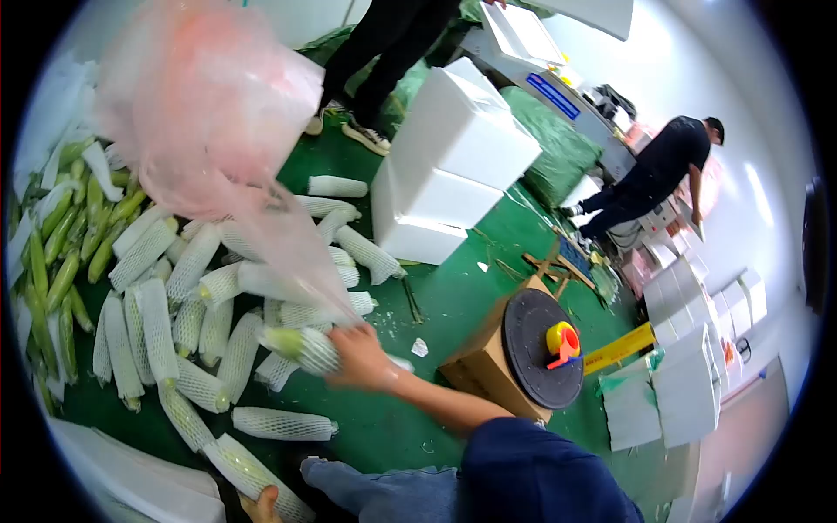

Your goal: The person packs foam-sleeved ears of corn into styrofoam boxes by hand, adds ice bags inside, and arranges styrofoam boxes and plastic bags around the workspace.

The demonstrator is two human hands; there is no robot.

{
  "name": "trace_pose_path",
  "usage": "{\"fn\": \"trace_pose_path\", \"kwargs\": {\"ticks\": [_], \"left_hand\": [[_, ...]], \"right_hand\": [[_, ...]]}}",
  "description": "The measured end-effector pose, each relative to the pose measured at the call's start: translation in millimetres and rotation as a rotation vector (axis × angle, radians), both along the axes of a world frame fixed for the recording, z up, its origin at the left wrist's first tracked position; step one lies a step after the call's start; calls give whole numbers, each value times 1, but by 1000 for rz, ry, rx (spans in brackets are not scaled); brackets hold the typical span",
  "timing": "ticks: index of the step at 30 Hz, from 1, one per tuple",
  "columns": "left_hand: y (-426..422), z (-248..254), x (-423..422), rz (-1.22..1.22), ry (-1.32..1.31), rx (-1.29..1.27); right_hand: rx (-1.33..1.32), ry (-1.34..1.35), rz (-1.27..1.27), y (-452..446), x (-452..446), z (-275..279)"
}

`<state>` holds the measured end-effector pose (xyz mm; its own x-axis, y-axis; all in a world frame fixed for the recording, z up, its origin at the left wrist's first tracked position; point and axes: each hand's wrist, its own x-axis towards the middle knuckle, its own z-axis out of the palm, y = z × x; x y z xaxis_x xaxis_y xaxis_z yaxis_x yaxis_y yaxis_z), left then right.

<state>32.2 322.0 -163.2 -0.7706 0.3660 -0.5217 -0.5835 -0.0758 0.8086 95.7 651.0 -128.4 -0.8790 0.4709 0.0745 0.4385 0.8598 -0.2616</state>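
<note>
My right hand point(362, 357) is closed around a long pale-green vegetable in a white foam net sleeve point(301, 346). The narrow tail of a large pink plastic bag point(209, 105) runs down to the same hand and appears gripped with it. At the bottom edge, my left hand point(261, 506) is partly cut off, its fingers around the end of another netted vegetable point(248, 471). A heap of netted vegetables point(153, 327) lies between and beyond my hands. Bare long green vegetables point(65, 253) are piled at the left; their exact kind is unclear.
White foam boxes point(453, 157) are stacked on the green floor point(418, 331). A cardboard box point(479, 357) carries a round black top point(532, 340) with a yellow-red tape roll point(562, 340). One person point(667, 166) stands at the right; another's legs point(384, 52) show at the top.
</note>
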Motion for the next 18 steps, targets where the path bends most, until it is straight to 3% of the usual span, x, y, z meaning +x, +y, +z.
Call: {"fn": "trace_pose_path", "kwargs": {"ticks": [1, 3, 5, 8, 11, 13, 14, 15, 16, 17, 18], "left_hand": [[-4, -4, 1, -21, 4, -18], [-10, -10, 6, -55, 7, -43], [-14, -15, 12, -93, 11, -60], [-18, -20, 22, -149, 31, -92], [-20, 6, 23, -116, 48, -96], [-30, -5, 21, -57, 14, -115], [-35, -12, 22, -14, -31, -124], [-39, -18, 23, -23, -36, -117], [-43, -22, 22, 19, -70, -127], [-43, -24, 19, 57, -101, -135], [-41, -16, 14, -4, -103, -119]], "right_hand": [[-133, 158, -1, -13, 44, 4], [-582, 137, -181, -35, 99, 7], [-800, 250, -274, -45, 99, 6], [-683, 302, -111, -34, 57, -4], [-603, 226, -212, 6, 28, 15], [-470, 427, -95, 63, 25, 44], [-690, 394, -240, 92, 30, 74], [-603, 499, -442, 118, 43, 102], [-595, 543, -477, 162, 71, 123], [-489, 708, -558, 187, 96, 149], [-135, 717, -645, 192, 120, 177]]}}
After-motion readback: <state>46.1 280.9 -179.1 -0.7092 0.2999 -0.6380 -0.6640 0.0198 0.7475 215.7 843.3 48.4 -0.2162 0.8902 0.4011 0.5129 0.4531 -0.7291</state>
